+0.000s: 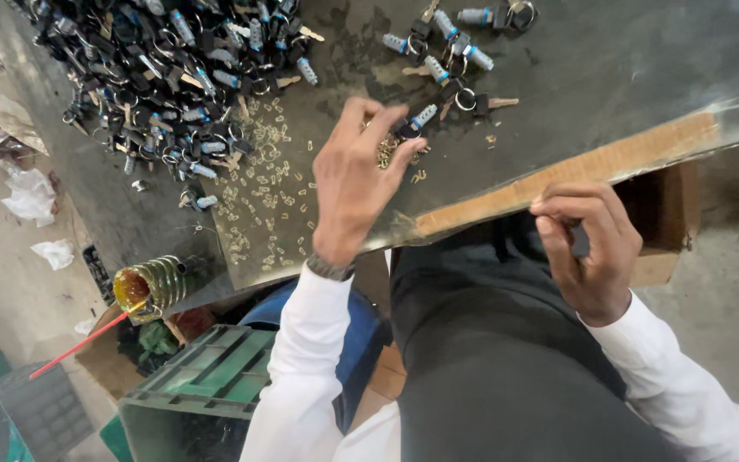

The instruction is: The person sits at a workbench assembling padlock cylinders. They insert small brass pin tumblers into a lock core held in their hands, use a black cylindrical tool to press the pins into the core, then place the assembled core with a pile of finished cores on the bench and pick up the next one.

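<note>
Small brass pins (386, 151) near front edge of worktable (609, 68), pinched together by left hand (354, 180); right hand (590, 248) closed on dark lock part (581, 242), probably pin-loading step, needing careful alignment next.

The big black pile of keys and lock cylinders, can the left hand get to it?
Probably yes: the left hand hovers over the grey metal tabletop, and only small loose brass bits lie before the pile.
</note>
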